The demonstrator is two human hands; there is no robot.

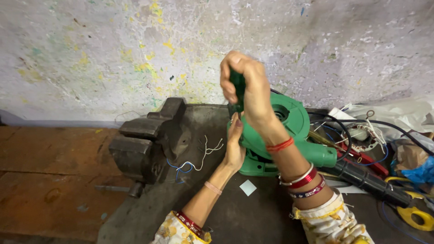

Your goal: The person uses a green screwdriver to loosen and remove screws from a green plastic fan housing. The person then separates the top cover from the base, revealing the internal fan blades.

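A green electric blower housing point(294, 124) lies on a dark metal bench point(239, 212) against the wall. My right hand point(246, 88) is clenched around the green handle of a screwdriver point(237, 88), held upright with its shaft pointing down at the blower's left edge. My left hand point(235, 144) presses flat against the left side of the blower, fingers up by the screwdriver shaft. The screwdriver tip is hidden behind my hands.
A heavy bench vise point(149, 140) stands left of the blower, with loose white and blue wires point(199, 158) beside it. Right of the blower lie a black tube point(366, 180), a motor winding point(361, 135), cables, a yellow tool point(418, 217) and plastic bags. A small white square point(247, 187) rests on the bench.
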